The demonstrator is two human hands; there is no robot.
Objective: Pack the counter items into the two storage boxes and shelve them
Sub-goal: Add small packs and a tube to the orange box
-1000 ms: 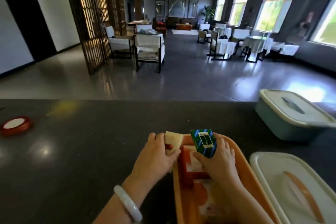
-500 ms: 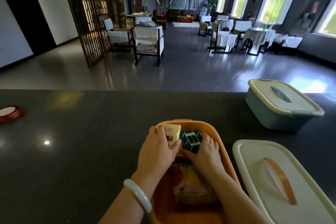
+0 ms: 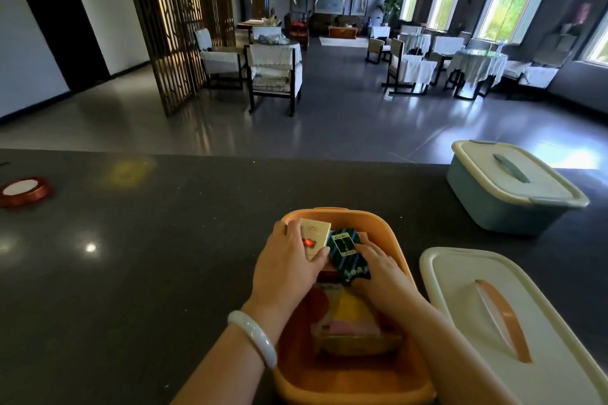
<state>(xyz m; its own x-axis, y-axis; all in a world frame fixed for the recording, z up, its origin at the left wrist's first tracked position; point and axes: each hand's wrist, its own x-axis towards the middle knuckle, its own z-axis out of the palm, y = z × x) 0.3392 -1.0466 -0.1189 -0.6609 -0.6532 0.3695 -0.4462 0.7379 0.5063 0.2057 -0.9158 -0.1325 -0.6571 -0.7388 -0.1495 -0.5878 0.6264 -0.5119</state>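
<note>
An open orange storage box (image 3: 388, 230) sits on the dark counter in front of me. Inside its far end, my left hand (image 3: 286, 260) grips a small gold packet (image 3: 314, 237) with a red mark. Beside it my right hand (image 3: 381, 268) holds a green striped packet (image 3: 347, 251). Both packets lie low inside the box, above a red pack. A yellow-and-pink packet (image 3: 352, 316) lies nearer me in the box. The box's cream lid (image 3: 460, 293) with an orange handle lies on the counter to the right.
A blue storage box (image 3: 500, 204) with its cream lid on stands at the counter's far right. A red ribbon spool (image 3: 24, 191) lies at the far left. Beyond the counter's far edge is a dining room with chairs and tables.
Both hands have lowered the gold and green packets from above the rim down into the orange box's far end. The view has tilted down, showing more of the box.
</note>
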